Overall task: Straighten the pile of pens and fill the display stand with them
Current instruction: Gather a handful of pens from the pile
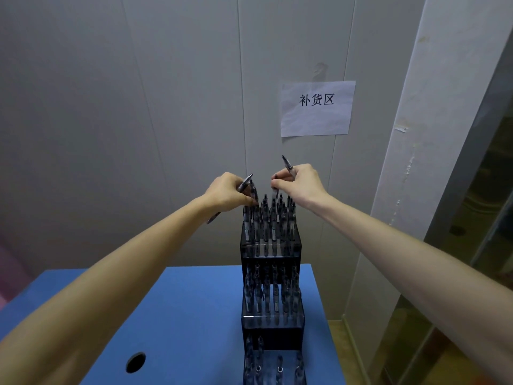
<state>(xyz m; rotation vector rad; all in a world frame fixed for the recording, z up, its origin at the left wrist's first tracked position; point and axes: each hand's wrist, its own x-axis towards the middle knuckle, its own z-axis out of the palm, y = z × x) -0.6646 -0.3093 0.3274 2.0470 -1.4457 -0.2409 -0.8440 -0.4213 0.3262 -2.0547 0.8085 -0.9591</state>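
1. Two hands worked at centre frame in the head view, above the top tier of the stand [270,245]. The left hand [227,194] gripped a pen [244,186] slanting down-left, its fingertips among the top row. The right hand [298,182] pinched another pen [287,165] pointing up; a further one under its fingers was too blurred to be sure of.
2. Stand sat on the blue table [180,315], lower centre, near the right edge; most slots looked filled, with gaps in the bottom tier.
3. Pens seemed light, stiff and smooth, best pinched mid-barrel and dropped tip-down.
4. Room was tight: neighbouring pens crowded each slot, and the wall with its paper sign [317,108] stood behind. Left tabletop lay open, holding only a round hole [136,362].
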